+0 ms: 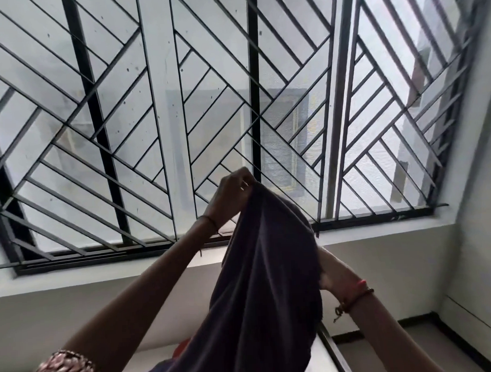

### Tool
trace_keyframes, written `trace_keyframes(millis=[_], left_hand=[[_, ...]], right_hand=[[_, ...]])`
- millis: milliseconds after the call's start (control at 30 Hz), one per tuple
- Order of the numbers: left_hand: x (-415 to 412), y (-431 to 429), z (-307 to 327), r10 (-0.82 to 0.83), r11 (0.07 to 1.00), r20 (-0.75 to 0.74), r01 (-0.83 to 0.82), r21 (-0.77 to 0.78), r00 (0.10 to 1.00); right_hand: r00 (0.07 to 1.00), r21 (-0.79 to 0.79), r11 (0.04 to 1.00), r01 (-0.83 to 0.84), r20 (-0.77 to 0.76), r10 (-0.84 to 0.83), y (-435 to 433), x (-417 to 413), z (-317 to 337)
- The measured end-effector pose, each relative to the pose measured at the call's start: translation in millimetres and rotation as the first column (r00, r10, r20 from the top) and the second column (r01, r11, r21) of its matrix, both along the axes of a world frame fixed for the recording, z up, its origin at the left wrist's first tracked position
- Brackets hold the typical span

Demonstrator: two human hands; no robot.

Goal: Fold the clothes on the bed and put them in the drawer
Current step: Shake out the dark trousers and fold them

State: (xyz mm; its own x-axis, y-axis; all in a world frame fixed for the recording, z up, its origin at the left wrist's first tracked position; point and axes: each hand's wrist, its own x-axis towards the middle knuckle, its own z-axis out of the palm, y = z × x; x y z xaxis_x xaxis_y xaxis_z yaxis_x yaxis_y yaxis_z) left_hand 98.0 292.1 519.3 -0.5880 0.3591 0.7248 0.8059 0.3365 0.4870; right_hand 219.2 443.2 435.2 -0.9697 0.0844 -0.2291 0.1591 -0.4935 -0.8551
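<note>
You are in a room of a home, most likely a bedroom. Ahead of you a wide window with white frames [163, 105] is guarded by a black metal grille of diagonal bars [97, 113], the kind fitted to a dwelling. White plastered walls [76, 317] meet a dark skirting strip [382, 325] and a pale floor [397, 356]. Through the panes you can see a neighbouring grey building [282, 145]. The dark purple cloth garment [265, 296] you hold up suggests household laundry.
</note>
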Motion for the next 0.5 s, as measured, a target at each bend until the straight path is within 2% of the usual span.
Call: trace_keyframes(millis=[33,100,233,333,400,500], left_hand=[[-3,0,7,0.020,1.000,-0.016,-0.019,0.019,1.000],[-9,-3,19,0.044,0.998,-0.040,-0.042,0.049,0.998],[-17,-10,35,0.069,0.997,-0.112,-0.067,0.023,0.991],[-18,-9,50,0.062,0.998,-0.175,-0.066,-0.017,0.983],[-21,-8,61,0.069,0.997,-0.209,-0.072,-0.009,0.976],[-25,-9,71,0.084,0.996,-0.207,-0.082,0.020,0.975]], right_hand=[[0.997,0.058,0.997,-0.043,0.070,0.039,4,-3,-1],[0.989,0.096,0.988,-0.120,0.102,0.110,9,-3,4],[0.991,0.140,0.981,-0.135,0.013,0.134,16,-7,24],[0.991,0.077,0.989,-0.125,-0.034,0.128,26,-19,42],[0.993,0.076,0.993,-0.093,-0.061,0.098,39,-33,53],[0.987,0.104,0.986,-0.130,-0.078,0.139,64,-52,66]])
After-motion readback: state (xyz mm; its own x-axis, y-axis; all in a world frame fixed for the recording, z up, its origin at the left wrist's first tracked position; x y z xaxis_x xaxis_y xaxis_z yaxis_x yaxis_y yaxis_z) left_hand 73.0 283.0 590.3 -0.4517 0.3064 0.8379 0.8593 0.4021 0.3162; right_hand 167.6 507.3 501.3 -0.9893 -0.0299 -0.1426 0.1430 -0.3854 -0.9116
